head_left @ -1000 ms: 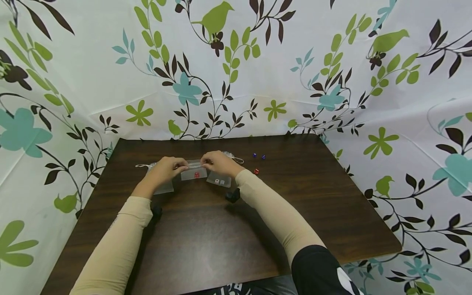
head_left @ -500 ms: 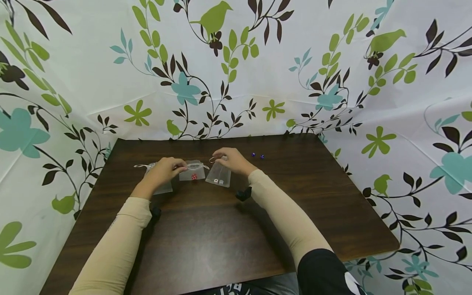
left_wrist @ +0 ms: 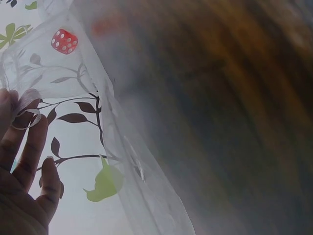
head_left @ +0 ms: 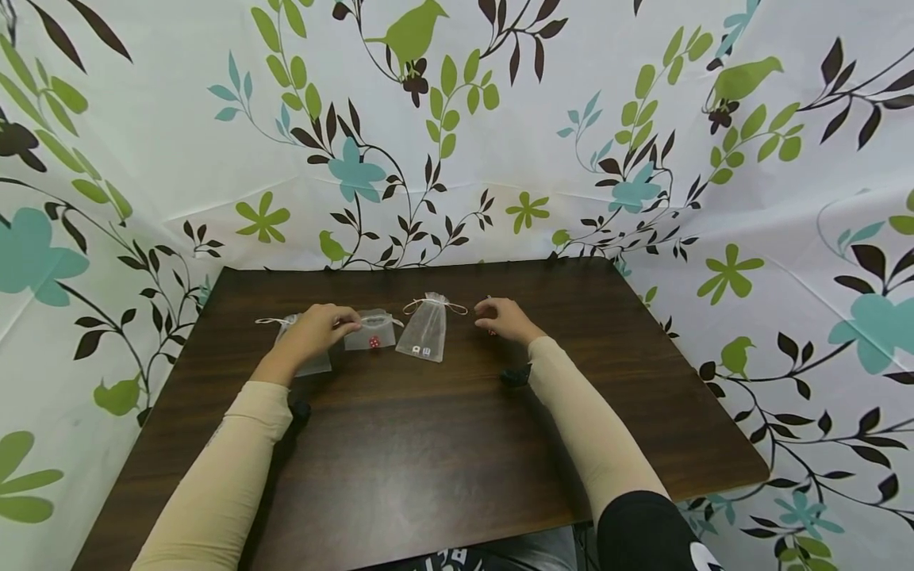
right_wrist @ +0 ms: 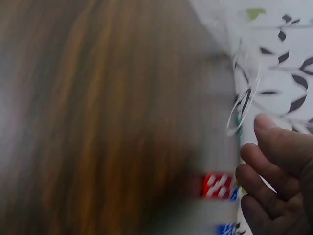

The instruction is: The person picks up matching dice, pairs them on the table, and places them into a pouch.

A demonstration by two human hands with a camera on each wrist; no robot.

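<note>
My left hand (head_left: 317, 329) pinches the upper edge of a sheer white drawstring pouch (head_left: 360, 341). Through its mesh shows a red die (left_wrist: 64, 41) with white dots. In the left wrist view, a loop of the pouch's cord (left_wrist: 30, 119) hangs by the fingers. My right hand (head_left: 505, 319) hovers over the right part of the table, thumb and fingers apart with nothing between them. Near those fingers lies a red die (right_wrist: 217, 186), with two blue dice (right_wrist: 227, 229) beside it in the right wrist view; the hand mostly covers them in the head view.
Right of the held pouch, another sheer pouch (head_left: 424, 325) lies flat with two whitish dice (head_left: 421, 350) at its bottom and its cord spread out. A third pouch (head_left: 317, 365) is partly under my left hand. The dark wooden table (head_left: 400, 460) meets a patterned cloth (head_left: 443, 222) behind.
My right hand let go of the held pouch's edge, passed over the right-hand pouch and its cord, and moved right to the loose dice. My left hand keeps its pinch in place.
</note>
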